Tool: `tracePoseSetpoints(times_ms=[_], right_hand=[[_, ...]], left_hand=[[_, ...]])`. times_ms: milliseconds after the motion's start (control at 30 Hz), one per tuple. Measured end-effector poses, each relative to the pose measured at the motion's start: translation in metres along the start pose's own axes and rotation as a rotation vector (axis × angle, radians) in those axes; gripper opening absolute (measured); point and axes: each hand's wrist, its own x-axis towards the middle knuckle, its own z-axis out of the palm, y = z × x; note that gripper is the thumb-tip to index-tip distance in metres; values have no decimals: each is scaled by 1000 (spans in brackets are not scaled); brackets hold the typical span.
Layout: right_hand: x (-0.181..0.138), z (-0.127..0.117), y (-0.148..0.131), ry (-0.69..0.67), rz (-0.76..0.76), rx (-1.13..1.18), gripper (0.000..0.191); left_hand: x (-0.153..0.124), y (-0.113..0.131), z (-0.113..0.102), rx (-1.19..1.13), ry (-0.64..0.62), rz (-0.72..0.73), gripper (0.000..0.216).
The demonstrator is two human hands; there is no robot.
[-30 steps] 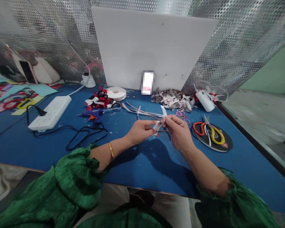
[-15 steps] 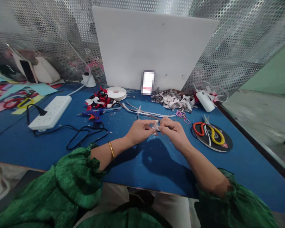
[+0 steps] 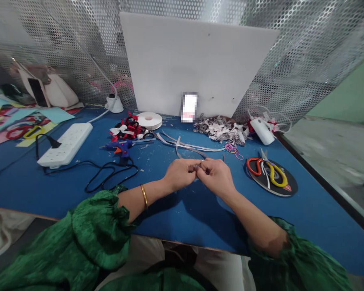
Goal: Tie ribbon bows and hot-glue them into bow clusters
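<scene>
Over the middle of the blue table (image 3: 176,210), my left hand (image 3: 179,173) and my right hand (image 3: 216,177) meet, fingertips pinched together. Between them they hold a small folded piece of white ribbon (image 3: 197,166), almost hidden by the fingers. Loose white ribbon strips (image 3: 185,144) lie just beyond the hands. A gold bangle (image 3: 143,195) sits on my left wrist.
A blue glue gun (image 3: 120,146) with black cord, a white power strip (image 3: 65,144), a ribbon spool (image 3: 149,119), red and black bows (image 3: 128,128), a heap of white bows (image 3: 221,128), small elastic rings (image 3: 234,149) and scissors (image 3: 269,169) on a dark disc surround the hands. A white board (image 3: 200,64) stands behind.
The ribbon piece stood up from my fingers a second ago; now it is folded down and closed inside both pinches. My hands have come together and dropped slightly toward the table.
</scene>
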Motion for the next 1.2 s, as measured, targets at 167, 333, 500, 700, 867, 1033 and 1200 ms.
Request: tracePoseSetpoints(times_ms=[167, 333, 500, 700, 867, 1033, 1200], right_hand=[[-2, 2, -2, 28, -22, -51, 28], [1, -9, 2, 169, 27, 220, 16], [13, -13, 19, 109, 306, 754, 22], [11, -6, 14, -324, 433, 1175, 32], [7, 3, 9, -267, 532, 1255, 31], [8, 5, 8, -217, 515, 1251, 28], [11, 3, 16, -229, 531, 1149, 24]], left_hand=[[0, -1, 2, -106, -57, -52, 28], [5, 0, -3, -421, -149, -162, 42], [8, 5, -11, -653, -166, -183, 58], [7, 3, -12, -777, -166, -204, 48], [7, 5, -11, -803, -201, -241, 38], [6, 5, -9, -793, -194, -232, 35], [7, 2, -11, -754, -138, -199, 45]])
